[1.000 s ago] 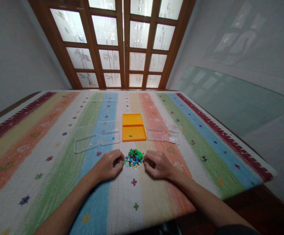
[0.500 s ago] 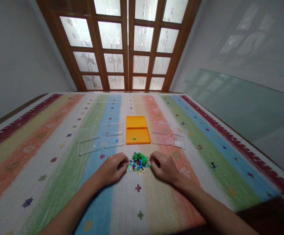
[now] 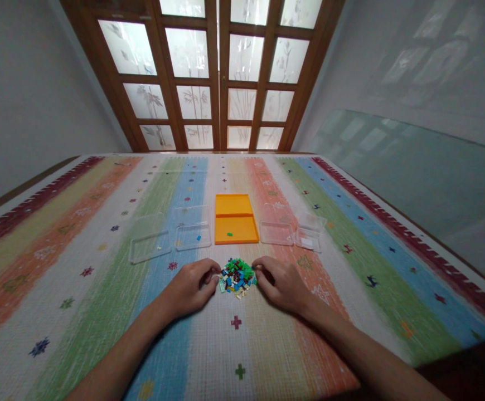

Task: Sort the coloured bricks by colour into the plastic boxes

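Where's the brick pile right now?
Head view, below centre: the pile lies on the tablecloth between left hand and right hand, nearer the camera than the orange box.

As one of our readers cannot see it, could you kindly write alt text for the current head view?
A left hand and right hand flank a pile of small colourful pieces on a striped tablecloth. Beyond, an orange two-part tray lies between clear plastic boxes.

Striped tablecloth (image 3: pixel 213 356) & wood dbl. door (image 3: pixel 224 106).
Cloth w/ multicol. stripes, small motifs, under L hand (image 3: pixel 192 285) & R hand (image 3: pixel 283 285); door w/ frosted panes well beyond both; grey wall (image 3: pixel 25 83) off L hand's left; greenish panel (image 3: pixel 418 172) off R hand's right.
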The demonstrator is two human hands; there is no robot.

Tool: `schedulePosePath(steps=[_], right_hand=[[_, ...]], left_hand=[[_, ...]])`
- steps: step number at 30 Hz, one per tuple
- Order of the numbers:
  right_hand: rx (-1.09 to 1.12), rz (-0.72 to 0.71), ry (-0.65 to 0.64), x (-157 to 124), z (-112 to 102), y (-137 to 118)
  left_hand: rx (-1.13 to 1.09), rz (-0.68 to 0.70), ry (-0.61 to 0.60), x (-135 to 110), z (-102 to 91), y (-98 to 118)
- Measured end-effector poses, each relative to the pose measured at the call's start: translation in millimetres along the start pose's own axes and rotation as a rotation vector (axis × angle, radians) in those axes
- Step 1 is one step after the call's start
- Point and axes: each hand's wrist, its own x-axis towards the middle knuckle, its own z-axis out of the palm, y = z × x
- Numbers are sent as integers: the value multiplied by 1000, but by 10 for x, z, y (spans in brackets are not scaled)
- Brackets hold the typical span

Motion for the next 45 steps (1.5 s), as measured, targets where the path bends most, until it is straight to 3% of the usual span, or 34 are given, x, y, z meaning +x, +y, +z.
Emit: schedulePosePath(steps=[7,20,33,45], right_hand=[[-106,-238,-136,-1,-34,-8],[92,-68,-91,98,-67,-16],[8,-103,-287,474,-5,-15],[22,-104,-158,421,54,-7]], left_hand=[[1,-11,-4,2,25,-6],[-8,16,4,15,36,-34],[-13,11,13,22,37,-22],[-17,12,15,32,55,-27]])
